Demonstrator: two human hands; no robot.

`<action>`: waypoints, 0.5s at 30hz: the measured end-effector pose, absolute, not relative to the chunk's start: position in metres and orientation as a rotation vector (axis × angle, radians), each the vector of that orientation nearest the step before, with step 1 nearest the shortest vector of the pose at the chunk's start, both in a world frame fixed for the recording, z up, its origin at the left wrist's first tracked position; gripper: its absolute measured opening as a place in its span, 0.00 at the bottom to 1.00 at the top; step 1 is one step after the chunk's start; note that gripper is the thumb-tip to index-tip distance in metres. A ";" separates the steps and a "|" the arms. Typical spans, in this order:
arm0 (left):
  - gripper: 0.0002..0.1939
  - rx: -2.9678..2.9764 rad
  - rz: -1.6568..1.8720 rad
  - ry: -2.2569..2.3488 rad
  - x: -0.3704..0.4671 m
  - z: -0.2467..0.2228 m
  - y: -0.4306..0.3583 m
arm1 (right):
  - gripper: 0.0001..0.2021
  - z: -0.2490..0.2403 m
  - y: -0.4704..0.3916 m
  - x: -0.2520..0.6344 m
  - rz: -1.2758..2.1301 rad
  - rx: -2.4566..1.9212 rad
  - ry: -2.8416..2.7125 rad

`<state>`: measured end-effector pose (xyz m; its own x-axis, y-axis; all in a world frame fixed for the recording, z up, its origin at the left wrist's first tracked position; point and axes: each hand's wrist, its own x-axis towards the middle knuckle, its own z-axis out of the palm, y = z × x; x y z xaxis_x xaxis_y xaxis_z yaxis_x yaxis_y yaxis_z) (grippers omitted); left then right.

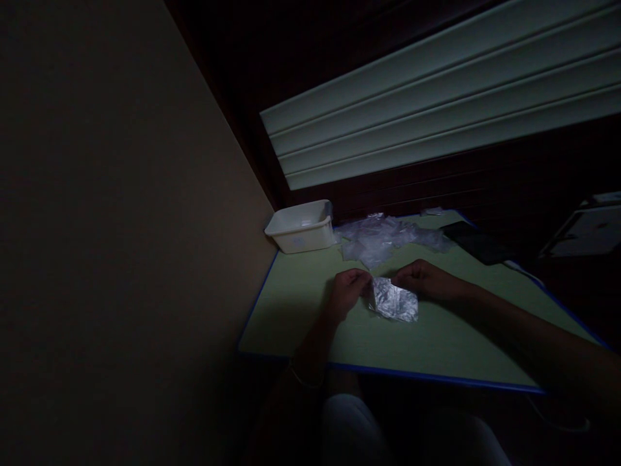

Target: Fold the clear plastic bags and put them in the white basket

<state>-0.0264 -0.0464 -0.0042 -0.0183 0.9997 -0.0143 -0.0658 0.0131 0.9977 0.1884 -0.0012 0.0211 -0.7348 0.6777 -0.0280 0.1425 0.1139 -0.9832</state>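
A crinkled clear plastic bag (395, 301) hangs between my two hands above the light green table (291, 323). My left hand (350, 289) pinches its upper left corner, fingers closed. On the other side, my right hand (421, 278) grips the top edge near the right with thumb and fingers pressed together. The bag's surface shines; whether anything is inside it cannot be made out in the dim light. Just beyond my hands lies a loose pile of similar clear plastic bags (373, 238).
A white plastic bin (301, 238) stands at the table's back left corner, against the wall. A dark flat object (478, 243) lies at the back right. The table has a blue edge (412, 373). Beyond it rises a dark frame with pale slats (436, 97).
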 end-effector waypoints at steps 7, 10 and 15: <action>0.27 1.128 1.127 1.024 -0.026 -0.005 -0.050 | 0.17 0.015 -0.001 0.180 1.513 -0.938 -1.589; 0.26 1.143 1.032 0.957 -0.025 -0.005 -0.052 | 0.14 0.012 -0.001 0.176 1.400 -0.977 -1.455; 0.22 1.122 1.106 1.032 -0.024 -0.001 -0.054 | 0.14 0.005 0.001 0.174 1.290 -0.969 -1.526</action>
<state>-0.0239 -0.0536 -0.0012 0.1565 0.9856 -0.0635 -0.1318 0.0846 0.9877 0.1743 0.0008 0.0051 -0.2996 0.9437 0.1406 0.0185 0.1531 -0.9880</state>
